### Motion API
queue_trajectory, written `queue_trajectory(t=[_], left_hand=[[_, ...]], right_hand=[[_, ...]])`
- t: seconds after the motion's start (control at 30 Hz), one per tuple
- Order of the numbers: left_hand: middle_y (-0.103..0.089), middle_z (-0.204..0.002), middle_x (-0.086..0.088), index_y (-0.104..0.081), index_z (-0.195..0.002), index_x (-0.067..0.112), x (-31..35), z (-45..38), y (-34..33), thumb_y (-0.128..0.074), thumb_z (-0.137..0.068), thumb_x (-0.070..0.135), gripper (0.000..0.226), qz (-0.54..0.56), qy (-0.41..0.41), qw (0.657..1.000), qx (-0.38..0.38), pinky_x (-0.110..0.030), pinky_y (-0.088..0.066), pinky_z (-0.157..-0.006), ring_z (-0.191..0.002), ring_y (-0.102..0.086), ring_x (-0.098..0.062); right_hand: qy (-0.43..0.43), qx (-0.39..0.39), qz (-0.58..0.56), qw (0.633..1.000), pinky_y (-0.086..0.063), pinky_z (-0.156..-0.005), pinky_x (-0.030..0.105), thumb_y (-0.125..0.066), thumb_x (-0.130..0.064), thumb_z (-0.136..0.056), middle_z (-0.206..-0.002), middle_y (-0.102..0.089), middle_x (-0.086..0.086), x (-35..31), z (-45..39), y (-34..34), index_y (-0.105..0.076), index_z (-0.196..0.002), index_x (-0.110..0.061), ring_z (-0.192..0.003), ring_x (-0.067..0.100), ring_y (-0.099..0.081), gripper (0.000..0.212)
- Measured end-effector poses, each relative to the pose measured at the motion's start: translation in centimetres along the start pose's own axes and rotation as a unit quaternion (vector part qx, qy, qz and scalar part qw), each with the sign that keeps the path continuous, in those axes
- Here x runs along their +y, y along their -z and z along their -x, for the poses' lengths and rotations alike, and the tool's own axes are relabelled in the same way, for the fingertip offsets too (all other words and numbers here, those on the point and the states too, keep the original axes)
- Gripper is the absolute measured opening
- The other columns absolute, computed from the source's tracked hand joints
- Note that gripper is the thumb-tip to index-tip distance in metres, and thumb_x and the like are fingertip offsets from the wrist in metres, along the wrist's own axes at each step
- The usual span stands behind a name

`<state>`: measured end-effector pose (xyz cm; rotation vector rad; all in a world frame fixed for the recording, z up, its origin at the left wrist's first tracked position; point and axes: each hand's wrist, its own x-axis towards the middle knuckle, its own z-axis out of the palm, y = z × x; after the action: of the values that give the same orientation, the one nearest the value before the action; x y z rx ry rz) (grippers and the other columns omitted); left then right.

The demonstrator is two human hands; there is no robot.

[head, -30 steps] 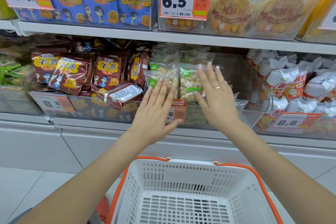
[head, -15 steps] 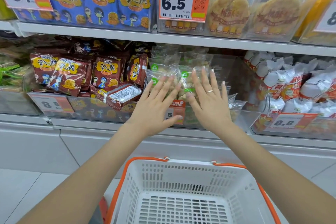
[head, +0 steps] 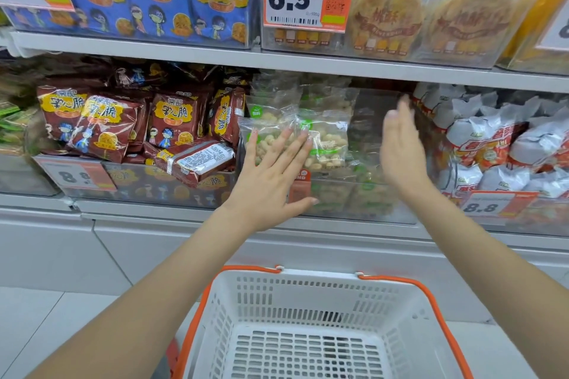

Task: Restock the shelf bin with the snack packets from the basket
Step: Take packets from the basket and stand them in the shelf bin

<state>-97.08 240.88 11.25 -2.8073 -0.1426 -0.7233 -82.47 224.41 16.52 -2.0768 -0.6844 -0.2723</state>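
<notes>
Snack packets (head: 326, 144), clear with green labels, stand at centre frame inside the transparent shelf bin (head: 363, 209). We see our left hand (head: 271, 181) flat, fingers straight, against the front packets; our right hand (head: 400, 151) is released, edge-on and blurred, just right of them, grasping nothing. At lower centre sits the white basket (head: 323, 301); brown packets (head: 172, 123) fill the neighbouring bin, centre left.

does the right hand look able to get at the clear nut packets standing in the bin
Probably yes. The right hand is open, edge-on, beside the clear packets in the bin, with nothing between them. The left hand lies flat against the front packets, but the right side stays free.
</notes>
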Motion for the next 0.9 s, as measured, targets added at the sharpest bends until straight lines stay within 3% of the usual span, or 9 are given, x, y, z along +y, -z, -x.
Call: queue_trajectory(t=[0.13,0.3,0.4,0.47,0.57,0.67,0.73,0.83,0.9], left_hand=[[-0.017,-0.159,-0.003,-0.019,-0.151,0.017,0.2,-0.4,0.0,-0.026,-0.085,0.070,0.085,-0.003,-0.005,1.000,0.011,-0.068,-0.005,-0.109,-0.147,-0.008,-0.024],[-0.017,-0.159,-0.003,-0.019,-0.151,0.024,0.4,-1.0,-0.5,-0.032,-0.085,0.069,0.082,-0.014,-0.008,1.000,0.019,-0.071,-0.001,-0.107,-0.147,-0.008,-0.024],[-0.016,-0.159,-0.003,-0.019,-0.151,0.024,0.4,-1.1,-0.8,-0.035,-0.084,0.069,0.082,-0.016,-0.003,1.000,0.024,-0.071,0.000,-0.108,-0.147,-0.009,-0.025],[-0.015,-0.159,-0.002,-0.018,-0.151,0.025,0.4,-1.2,-0.9,-0.035,-0.084,0.069,0.082,-0.019,-0.003,0.999,0.036,-0.071,-0.001,-0.107,-0.147,-0.009,-0.025],[-0.013,-0.158,0.000,-0.018,-0.150,0.027,0.3,-1.3,-0.9,-0.034,-0.084,0.068,0.080,-0.024,-0.012,0.998,0.053,-0.072,-0.001,-0.106,-0.146,-0.010,-0.023],[-0.015,-0.158,-0.001,-0.018,-0.150,0.028,0.2,-1.6,-1.1,-0.038,-0.083,0.068,0.081,-0.028,-0.017,0.998,0.055,-0.073,-0.001,-0.106,-0.146,-0.010,-0.024],[-0.016,-0.158,-0.002,-0.019,-0.150,0.028,0.1,-1.8,-1.2,-0.040,-0.082,0.068,0.081,-0.031,-0.015,0.998,0.049,-0.073,0.001,-0.106,-0.147,-0.009,-0.024],[-0.015,-0.159,-0.002,-0.019,-0.150,0.028,0.1,-1.9,-1.3,-0.041,-0.082,0.067,0.081,-0.035,-0.016,0.998,0.050,-0.073,0.001,-0.106,-0.147,-0.009,-0.025],[-0.015,-0.159,-0.002,-0.019,-0.150,0.028,0.1,-1.9,-1.3,-0.042,-0.082,0.066,0.081,-0.035,-0.015,0.998,0.052,-0.073,0.001,-0.106,-0.147,-0.009,-0.025]], right_hand=[[-0.285,-0.073,-0.006,0.956,-0.020,-0.114,0.042,-0.013,-0.053,-0.100,-0.155,-0.028,0.017,2.7,-3.0,2.0,-0.024,-0.149,-0.007,-0.141,0.032,-0.028,0.069],[-0.361,-0.223,-0.264,0.866,-0.049,-0.087,0.041,-0.021,-0.065,-0.095,-0.137,-0.053,0.014,3.0,-3.6,1.2,-0.040,-0.142,-0.013,-0.118,0.030,-0.056,0.073],[-0.378,-0.276,-0.275,0.840,-0.048,-0.067,0.037,-0.015,-0.069,-0.092,-0.110,-0.064,0.013,3.8,-4.2,1.9,-0.050,-0.128,-0.007,-0.092,0.025,-0.063,0.080],[-0.385,-0.278,-0.261,0.840,-0.047,-0.065,0.038,-0.011,-0.072,-0.090,-0.104,-0.063,0.016,4.9,-5.1,2.1,-0.045,-0.130,-0.007,-0.087,0.027,-0.062,0.083],[-0.382,-0.195,-0.255,0.866,-0.051,-0.087,0.044,-0.016,-0.074,-0.088,-0.137,-0.052,0.012,5.4,-7.4,0.9,-0.035,-0.145,-0.015,-0.113,0.031,-0.058,0.084],[-0.343,-0.175,-0.241,0.891,-0.052,-0.078,0.042,-0.020,-0.084,-0.077,-0.131,-0.052,0.007,6.8,-10.1,-1.5,-0.035,-0.147,-0.022,-0.101,0.026,-0.059,0.094],[-0.332,-0.188,-0.228,0.896,-0.049,-0.090,0.050,-0.024,-0.086,-0.073,-0.143,-0.044,0.006,7.4,-10.8,-2.8,-0.028,-0.149,-0.028,-0.115,0.029,-0.054,0.096],[-0.321,-0.181,-0.189,0.910,-0.035,-0.110,0.050,-0.023,-0.074,-0.087,-0.155,-0.028,0.008,4.4,-10.4,-2.5,-0.021,-0.151,-0.024,-0.137,0.032,-0.037,0.081],[-0.305,-0.089,-0.208,0.925,-0.028,-0.114,0.039,-0.019,-0.058,-0.098,-0.154,-0.031,0.011,3.4,-11.4,-2.8,-0.027,-0.149,-0.012,-0.140,0.030,-0.032,0.070]])
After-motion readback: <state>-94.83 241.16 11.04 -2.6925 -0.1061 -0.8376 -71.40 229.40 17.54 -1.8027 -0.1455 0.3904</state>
